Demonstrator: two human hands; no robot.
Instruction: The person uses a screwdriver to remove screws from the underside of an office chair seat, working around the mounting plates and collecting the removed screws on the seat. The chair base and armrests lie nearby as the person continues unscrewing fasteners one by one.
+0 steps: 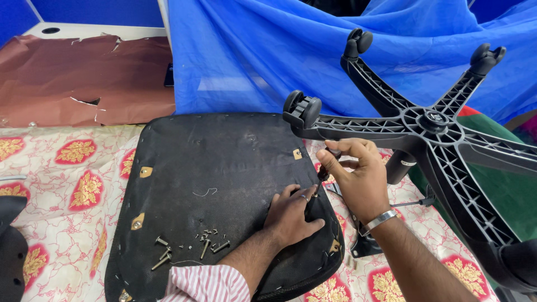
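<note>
Patterned cloth; left hand [291, 215] flat at seat pad [212, 184] edge, right hand [355, 176] fingers pinching screwdriver [323, 174].

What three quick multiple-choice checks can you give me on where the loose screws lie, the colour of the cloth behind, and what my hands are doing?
1. Where do the loose screws lie?
A. On the black seat underside
B. On the brown paper
C. On the chair base

2. What colour is the draped cloth behind the seat?
A. Green
B. Blue
C. White

3. What is the state of the right hand?
A. Open and flat
B. Closed on a screwdriver
C. Out of view

Answers:
1. A, the screws sit on the black seat underside, near its front edge.
2. B, the cloth is plainly blue.
3. B, its fingers grip a screwdriver whose tip meets the seat by the left hand, which rests flat on the seat.
</note>
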